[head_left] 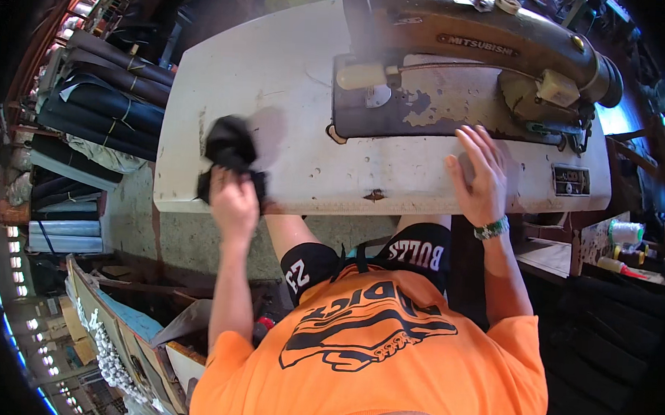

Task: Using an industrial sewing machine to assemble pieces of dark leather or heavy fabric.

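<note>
My left hand [234, 203] is closed round a bunched black cloth [231, 145] over the left part of the white sewing table [279, 72]. Motion blurs the cloth, so its exact shape cannot be made out. My right hand [482, 177] is held with fingers stretched and nothing in it, near the table's front edge. Just beyond its fingertips is the worn metal bed [456, 102] of an industrial sewing machine [488, 36], whose brown arm spans the far right.
Rolls of dark material [114, 109] are stacked at the left. Thread spools [627, 234] stand at the right, beside a red-handled tool [623, 268]. A wooden box [131, 325] with a pale blue lining is at lower left. A small metal plate [571, 181] is set in the tabletop.
</note>
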Demonstrator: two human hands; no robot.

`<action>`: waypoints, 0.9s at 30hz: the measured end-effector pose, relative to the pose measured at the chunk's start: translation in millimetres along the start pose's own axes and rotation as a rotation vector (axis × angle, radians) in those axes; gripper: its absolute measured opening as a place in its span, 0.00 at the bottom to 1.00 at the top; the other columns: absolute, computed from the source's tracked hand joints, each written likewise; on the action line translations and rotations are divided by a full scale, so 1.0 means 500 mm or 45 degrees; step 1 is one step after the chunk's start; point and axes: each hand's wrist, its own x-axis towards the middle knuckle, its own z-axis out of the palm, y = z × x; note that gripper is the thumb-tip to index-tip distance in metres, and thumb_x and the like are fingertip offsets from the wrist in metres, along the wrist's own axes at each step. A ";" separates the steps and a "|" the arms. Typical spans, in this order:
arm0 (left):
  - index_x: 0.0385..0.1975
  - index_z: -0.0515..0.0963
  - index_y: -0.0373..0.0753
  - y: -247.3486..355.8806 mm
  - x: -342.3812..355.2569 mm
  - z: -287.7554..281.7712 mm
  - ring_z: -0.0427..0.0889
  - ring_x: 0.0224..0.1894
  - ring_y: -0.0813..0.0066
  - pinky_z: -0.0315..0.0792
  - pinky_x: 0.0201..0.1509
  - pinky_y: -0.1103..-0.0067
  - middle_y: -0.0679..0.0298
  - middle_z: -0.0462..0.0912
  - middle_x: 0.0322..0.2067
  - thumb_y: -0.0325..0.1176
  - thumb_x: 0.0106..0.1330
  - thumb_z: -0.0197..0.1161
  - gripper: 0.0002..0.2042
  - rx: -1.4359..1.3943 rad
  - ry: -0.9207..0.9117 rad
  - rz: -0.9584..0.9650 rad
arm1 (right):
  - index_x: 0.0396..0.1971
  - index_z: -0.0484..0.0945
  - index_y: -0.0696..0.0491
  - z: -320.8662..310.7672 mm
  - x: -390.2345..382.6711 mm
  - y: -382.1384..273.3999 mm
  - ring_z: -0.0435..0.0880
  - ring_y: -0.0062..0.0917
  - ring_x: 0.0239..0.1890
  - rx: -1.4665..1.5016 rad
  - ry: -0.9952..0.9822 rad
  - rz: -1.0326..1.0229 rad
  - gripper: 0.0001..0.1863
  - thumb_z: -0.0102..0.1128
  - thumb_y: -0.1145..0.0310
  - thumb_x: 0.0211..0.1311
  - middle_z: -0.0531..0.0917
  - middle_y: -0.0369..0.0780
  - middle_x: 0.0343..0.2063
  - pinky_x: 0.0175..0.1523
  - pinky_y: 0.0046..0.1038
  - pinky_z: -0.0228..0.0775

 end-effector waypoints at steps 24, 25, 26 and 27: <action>0.47 0.79 0.31 0.286 0.305 0.188 0.87 0.41 0.64 0.78 0.48 0.73 0.53 0.87 0.38 0.27 0.52 0.66 0.19 -1.106 -0.270 0.159 | 0.50 0.80 0.55 0.108 0.188 -0.053 0.76 0.41 0.58 0.518 -0.199 -0.191 0.18 0.60 0.62 0.65 0.83 0.48 0.49 0.63 0.38 0.67; 0.46 0.78 0.31 0.273 0.310 0.193 0.86 0.44 0.56 0.77 0.49 0.70 0.47 0.86 0.40 0.27 0.52 0.66 0.19 -1.084 -0.310 0.155 | 0.50 0.80 0.55 0.117 0.195 -0.053 0.75 0.41 0.59 0.454 -0.242 -0.189 0.18 0.60 0.62 0.64 0.82 0.48 0.50 0.64 0.38 0.67; 0.46 0.78 0.31 0.274 0.306 0.193 0.86 0.44 0.56 0.77 0.49 0.70 0.47 0.86 0.40 0.27 0.52 0.66 0.19 -1.089 -0.321 0.157 | 0.51 0.80 0.55 0.124 0.195 -0.047 0.75 0.41 0.60 0.382 -0.289 -0.173 0.19 0.60 0.62 0.64 0.82 0.47 0.50 0.64 0.38 0.66; 0.46 0.78 0.31 0.274 0.295 0.179 0.86 0.45 0.54 0.77 0.49 0.69 0.47 0.86 0.40 0.27 0.52 0.65 0.19 -1.047 -0.266 0.160 | 0.51 0.80 0.55 0.124 0.191 -0.046 0.75 0.41 0.60 0.383 -0.292 -0.168 0.19 0.60 0.62 0.64 0.82 0.47 0.50 0.64 0.38 0.66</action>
